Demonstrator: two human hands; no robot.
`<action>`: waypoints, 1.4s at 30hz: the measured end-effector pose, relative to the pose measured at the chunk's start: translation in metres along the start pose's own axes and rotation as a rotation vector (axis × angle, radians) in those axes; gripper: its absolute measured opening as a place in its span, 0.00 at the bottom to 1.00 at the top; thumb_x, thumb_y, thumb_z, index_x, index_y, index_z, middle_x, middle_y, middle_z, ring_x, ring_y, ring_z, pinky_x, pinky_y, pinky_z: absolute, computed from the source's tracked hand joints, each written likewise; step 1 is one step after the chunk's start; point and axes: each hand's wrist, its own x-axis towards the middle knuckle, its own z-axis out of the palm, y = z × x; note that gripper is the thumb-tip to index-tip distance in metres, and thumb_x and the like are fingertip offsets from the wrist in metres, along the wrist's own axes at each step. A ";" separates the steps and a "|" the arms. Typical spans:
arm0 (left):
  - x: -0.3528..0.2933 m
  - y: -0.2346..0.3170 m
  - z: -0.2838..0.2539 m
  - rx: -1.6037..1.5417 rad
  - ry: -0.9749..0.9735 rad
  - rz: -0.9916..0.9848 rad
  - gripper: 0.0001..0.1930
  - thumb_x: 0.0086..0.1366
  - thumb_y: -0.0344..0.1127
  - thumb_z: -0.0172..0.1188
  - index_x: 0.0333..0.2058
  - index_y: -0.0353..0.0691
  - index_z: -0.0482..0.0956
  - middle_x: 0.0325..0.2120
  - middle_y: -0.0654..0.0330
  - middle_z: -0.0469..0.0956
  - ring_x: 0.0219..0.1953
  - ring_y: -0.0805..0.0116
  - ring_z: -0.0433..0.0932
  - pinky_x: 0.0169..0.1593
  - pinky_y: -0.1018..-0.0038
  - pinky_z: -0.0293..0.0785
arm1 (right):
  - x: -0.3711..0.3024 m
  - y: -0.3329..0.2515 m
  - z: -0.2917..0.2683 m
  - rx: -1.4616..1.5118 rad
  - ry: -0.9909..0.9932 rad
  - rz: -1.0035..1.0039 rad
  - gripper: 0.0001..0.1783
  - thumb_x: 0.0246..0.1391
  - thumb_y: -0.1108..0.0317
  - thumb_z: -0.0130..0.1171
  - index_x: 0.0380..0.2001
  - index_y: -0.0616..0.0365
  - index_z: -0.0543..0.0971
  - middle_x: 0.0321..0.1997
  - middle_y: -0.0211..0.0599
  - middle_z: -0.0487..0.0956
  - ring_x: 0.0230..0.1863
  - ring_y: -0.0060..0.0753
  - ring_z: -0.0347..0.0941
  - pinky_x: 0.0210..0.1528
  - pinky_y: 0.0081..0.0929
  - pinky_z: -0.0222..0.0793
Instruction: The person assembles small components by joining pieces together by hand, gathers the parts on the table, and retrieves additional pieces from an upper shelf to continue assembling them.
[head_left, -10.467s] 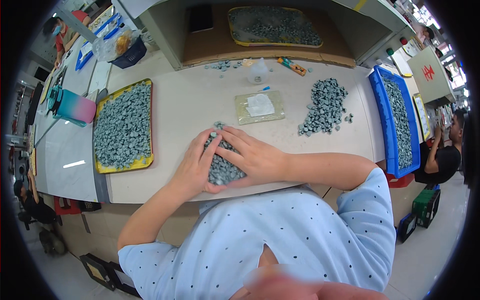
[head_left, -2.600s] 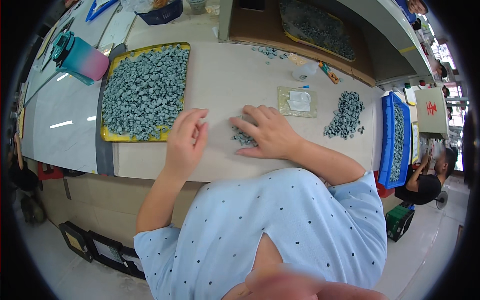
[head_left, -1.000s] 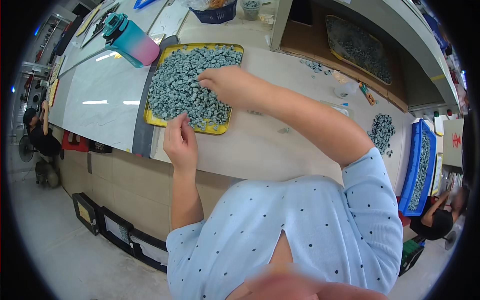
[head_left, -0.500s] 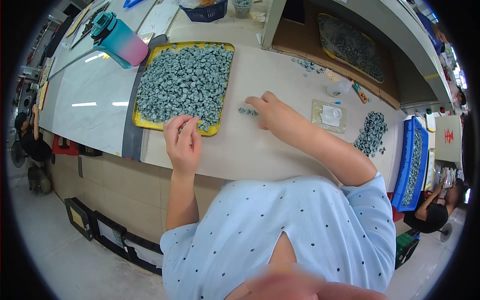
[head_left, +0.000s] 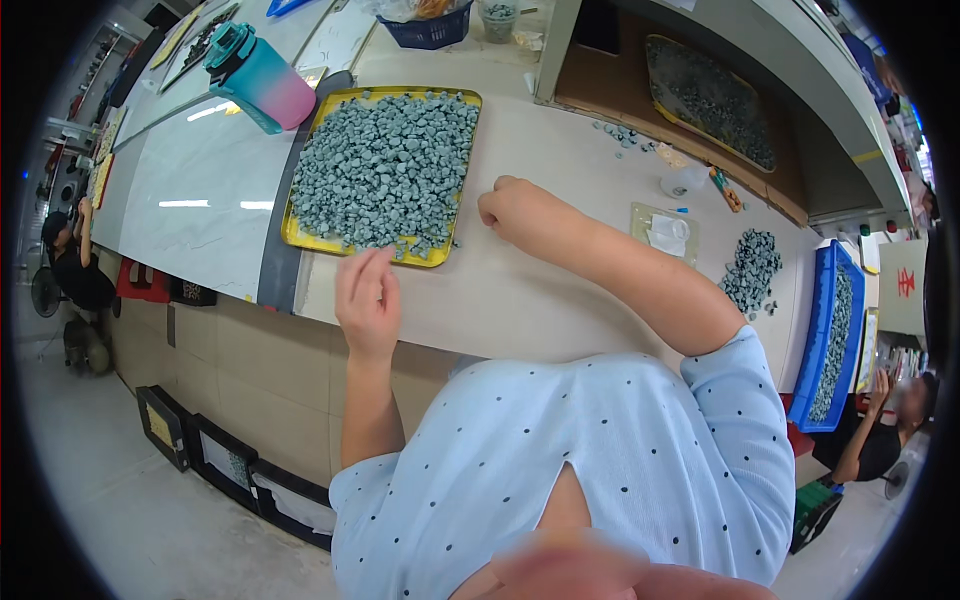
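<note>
A yellow tray [head_left: 462, 190] heaped with small grey-green stone-like pieces [head_left: 385, 165] lies on the table before me. Just off the tray's near edge is my left hand [head_left: 367, 305], its fingers curled and drawn together; whatever they may hold is hidden. My right hand [head_left: 517, 211] rests low over the table to the right of the tray. Its fingers are bent in and closed, and the hand covers whatever lies in or under them. A loose piece [head_left: 457, 243] sits beside the tray's lower right corner.
A teal-and-pink bottle [head_left: 258, 82] stands left of the tray. To the right are a loose pile of pieces [head_left: 752, 270], a small flat dish [head_left: 665, 232], pliers [head_left: 727, 190] and a blue bin [head_left: 828, 335]. A shelf [head_left: 700, 100] holds another tray. Other people sit at both sides.
My right hand has drawn its fingers in and moved slightly left; the few pieces beside it no longer show. My left hand has come slightly away from the tray. The view has shifted a little.
</note>
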 end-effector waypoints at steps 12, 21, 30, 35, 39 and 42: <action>0.022 0.053 0.021 0.437 -0.350 0.376 0.14 0.50 0.30 0.57 0.38 0.38 0.77 0.44 0.60 0.72 0.40 0.66 0.68 0.42 0.70 0.63 | 0.024 -0.045 -0.042 0.235 0.292 -0.127 0.05 0.45 0.75 0.58 0.29 0.62 0.78 0.30 0.44 0.78 0.34 0.43 0.75 0.37 0.33 0.71; 0.020 0.081 0.042 0.443 -0.339 0.342 0.12 0.51 0.27 0.56 0.36 0.35 0.75 0.43 0.59 0.70 0.41 0.65 0.68 0.41 0.70 0.62 | -0.006 -0.075 -0.100 -0.133 0.233 -0.256 0.09 0.51 0.67 0.57 0.31 0.62 0.76 0.29 0.41 0.76 0.36 0.46 0.75 0.39 0.39 0.70; -0.015 0.069 0.127 0.148 -0.581 0.112 0.21 0.58 0.38 0.47 0.49 0.35 0.70 0.51 0.50 0.64 0.52 0.51 0.59 0.50 0.49 0.52 | -0.130 -0.047 -0.199 -0.263 0.072 -0.331 0.11 0.31 0.63 0.66 0.12 0.57 0.76 0.17 0.36 0.74 0.24 0.40 0.76 0.26 0.30 0.72; -0.026 0.065 0.164 0.125 -0.687 -0.117 0.29 0.65 0.46 0.36 0.57 0.31 0.64 0.59 0.43 0.58 0.63 0.43 0.49 0.57 0.33 0.40 | -0.174 -0.002 -0.201 -0.170 0.043 -0.266 0.12 0.31 0.63 0.66 0.12 0.57 0.75 0.16 0.36 0.74 0.23 0.40 0.75 0.25 0.31 0.71; -0.024 0.072 0.186 0.429 -0.199 0.041 0.19 0.51 0.34 0.60 0.44 0.46 0.78 0.44 0.57 0.72 0.38 0.58 0.71 0.42 0.61 0.67 | -0.221 0.031 -0.202 -0.122 -0.002 -0.184 0.12 0.32 0.63 0.66 0.12 0.57 0.75 0.16 0.36 0.73 0.22 0.40 0.74 0.25 0.32 0.70; -0.021 0.042 0.179 0.628 -0.419 0.113 0.20 0.50 0.35 0.63 0.45 0.47 0.78 0.43 0.57 0.72 0.38 0.57 0.71 0.42 0.61 0.69 | -0.249 0.057 -0.203 -0.096 -0.025 -0.123 0.12 0.32 0.63 0.66 0.13 0.58 0.75 0.16 0.36 0.73 0.22 0.40 0.74 0.24 0.33 0.70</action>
